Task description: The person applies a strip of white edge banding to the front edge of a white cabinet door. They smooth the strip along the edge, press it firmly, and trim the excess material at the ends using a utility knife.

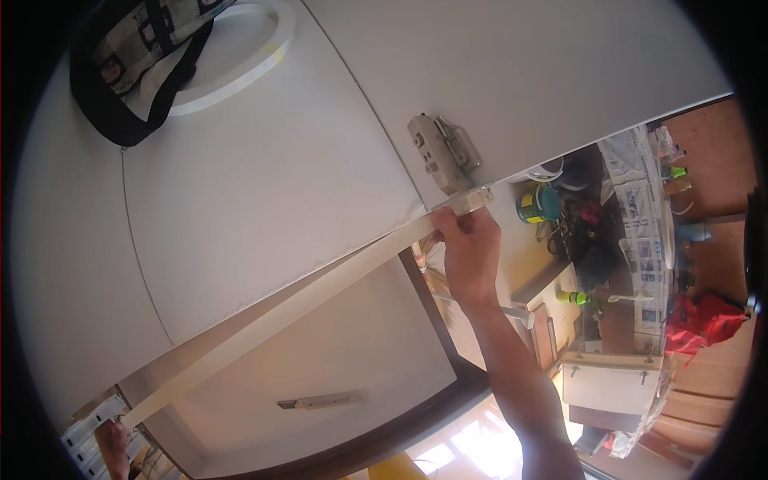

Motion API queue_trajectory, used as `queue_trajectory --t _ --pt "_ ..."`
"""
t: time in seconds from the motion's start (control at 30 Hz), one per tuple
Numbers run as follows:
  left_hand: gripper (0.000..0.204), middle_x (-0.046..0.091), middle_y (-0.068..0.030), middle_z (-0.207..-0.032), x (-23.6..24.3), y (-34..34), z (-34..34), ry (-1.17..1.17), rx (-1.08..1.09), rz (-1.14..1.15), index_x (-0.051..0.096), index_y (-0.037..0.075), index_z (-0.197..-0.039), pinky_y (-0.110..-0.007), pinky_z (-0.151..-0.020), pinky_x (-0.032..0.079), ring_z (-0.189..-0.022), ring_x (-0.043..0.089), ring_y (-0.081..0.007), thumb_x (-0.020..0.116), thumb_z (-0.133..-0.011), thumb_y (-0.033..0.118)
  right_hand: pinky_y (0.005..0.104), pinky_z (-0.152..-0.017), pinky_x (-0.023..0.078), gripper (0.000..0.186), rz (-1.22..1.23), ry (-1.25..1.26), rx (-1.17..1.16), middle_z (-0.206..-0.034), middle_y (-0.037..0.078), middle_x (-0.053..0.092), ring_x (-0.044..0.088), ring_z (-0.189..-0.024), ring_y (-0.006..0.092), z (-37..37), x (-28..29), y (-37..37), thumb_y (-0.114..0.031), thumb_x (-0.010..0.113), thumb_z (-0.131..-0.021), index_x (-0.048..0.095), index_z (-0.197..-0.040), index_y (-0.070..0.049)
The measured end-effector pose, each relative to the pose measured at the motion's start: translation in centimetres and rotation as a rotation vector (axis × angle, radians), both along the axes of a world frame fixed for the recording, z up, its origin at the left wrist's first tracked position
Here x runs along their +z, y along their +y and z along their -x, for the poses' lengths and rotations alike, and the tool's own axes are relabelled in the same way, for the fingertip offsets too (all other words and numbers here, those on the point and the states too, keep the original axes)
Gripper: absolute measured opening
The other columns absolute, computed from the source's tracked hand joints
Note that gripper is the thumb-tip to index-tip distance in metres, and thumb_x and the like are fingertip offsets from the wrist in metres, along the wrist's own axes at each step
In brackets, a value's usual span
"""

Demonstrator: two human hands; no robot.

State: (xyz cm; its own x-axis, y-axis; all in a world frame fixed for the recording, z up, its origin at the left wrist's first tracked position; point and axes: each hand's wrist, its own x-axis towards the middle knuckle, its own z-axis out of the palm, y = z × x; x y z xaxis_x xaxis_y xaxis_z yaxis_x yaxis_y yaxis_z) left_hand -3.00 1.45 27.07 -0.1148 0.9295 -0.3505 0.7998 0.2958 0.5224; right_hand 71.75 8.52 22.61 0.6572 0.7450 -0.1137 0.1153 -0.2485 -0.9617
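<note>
We look down on large white panels (264, 184) that fill the view from nine o'clock up to one. The right hand (476, 252) is just right of centre, towards three o'clock, its forearm coming up from five. Its thumb and fingers are clamped on the upper end of a long pale strip (320, 290), with a small pale roll (472, 199) at the fingertips. The strip slants from there to eight o'clock, along the near edge of the panels.

At that lower end we find the left hand (118, 454), only partly in view and well apart from the right. It is at or beside the strip's end; we cannot tell whether its fingers are closed. Slotted metal pieces (90, 428) are just beside it.

A metal hinge (442, 154) is at one o'clock, just above the roll. Towards seven, a utility knife (320, 401) lies on a pale, dark-edged surface (336, 352). At ten we see a patterned bag (132, 60) with a black strap, overlapping a white ring-shaped rim (240, 90). Between two and three is a green tin (538, 206); past three, a red bag (704, 322).
</note>
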Motion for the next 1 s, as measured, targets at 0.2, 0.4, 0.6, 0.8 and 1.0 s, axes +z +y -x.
queue_trajectory --t 0.2,0.4,0.6,0.8,1.0 --pt "0.052 0.035 0.0035 -0.056 -0.5 1.0 1.7 0.125 -0.109 0.068 0.038 0.008 -0.061 -0.028 -0.045 0.026 -0.053 0.036 -0.0050 0.063 -0.098 0.035 0.0247 -0.063 0.050 0.011 0.025 0.031 -0.028 -0.076 0.004 0.065 0.059 -0.066 0.0081 0.1 0.2 0.5 -0.008 0.066 -0.091 0.061 -0.090 0.001" --pt "0.041 0.040 0.0036 -0.059 1.1 2.5 -2.1 -0.008 0.115 0.287 0.044 0.010 -0.065 -0.024 -0.045 0.030 -0.054 0.040 -0.0033 0.065 -0.097 0.024 0.0247 -0.062 0.049 0.008 0.088 0.040 0.000 -0.075 0.003 0.064 0.058 -0.065 0.0078 0.0 0.7 0.9 -0.007 0.064 -0.092 0.063 -0.092 0.001" --pt "0.032 0.042 0.0030 -0.065 -0.7 2.1 2.9 -0.056 0.059 0.228 0.046 0.011 -0.079 -0.024 -0.045 0.031 -0.053 0.038 -0.0040 0.069 -0.095 0.026 0.0247 -0.063 0.049 0.006 0.060 0.054 0.018 -0.075 0.003 0.064 0.058 -0.065 0.0081 -0.5 0.1 1.0 -0.003 0.061 -0.091 0.064 -0.095 0.001" --pt "0.043 0.042 0.0028 -0.064 -0.1 3.4 1.6 -0.011 -0.053 0.210 0.047 0.009 -0.075 -0.027 -0.046 0.029 -0.053 0.037 -0.0051 0.067 -0.096 0.040 0.0253 -0.067 0.050 0.007 0.052 0.004 0.055 -0.078 0.003 0.066 0.060 -0.069 0.0090 -1.1 -0.2 0.7 -0.003 0.062 -0.093 0.065 -0.098 0.000" --pt "0.051 0.037 0.0032 -0.056 -2.6 2.8 2.7 0.142 -0.057 -0.210 0.045 0.009 -0.065 -0.031 -0.049 0.029 -0.052 0.038 -0.0071 0.064 -0.095 0.046 0.0281 -0.076 0.053 0.014 -0.012 0.063 0.058 -0.089 0.004 0.068 0.062 -0.080 0.0108 -0.5 -0.6 -0.1 -0.011 0.067 -0.096 0.066 -0.103 0.002"
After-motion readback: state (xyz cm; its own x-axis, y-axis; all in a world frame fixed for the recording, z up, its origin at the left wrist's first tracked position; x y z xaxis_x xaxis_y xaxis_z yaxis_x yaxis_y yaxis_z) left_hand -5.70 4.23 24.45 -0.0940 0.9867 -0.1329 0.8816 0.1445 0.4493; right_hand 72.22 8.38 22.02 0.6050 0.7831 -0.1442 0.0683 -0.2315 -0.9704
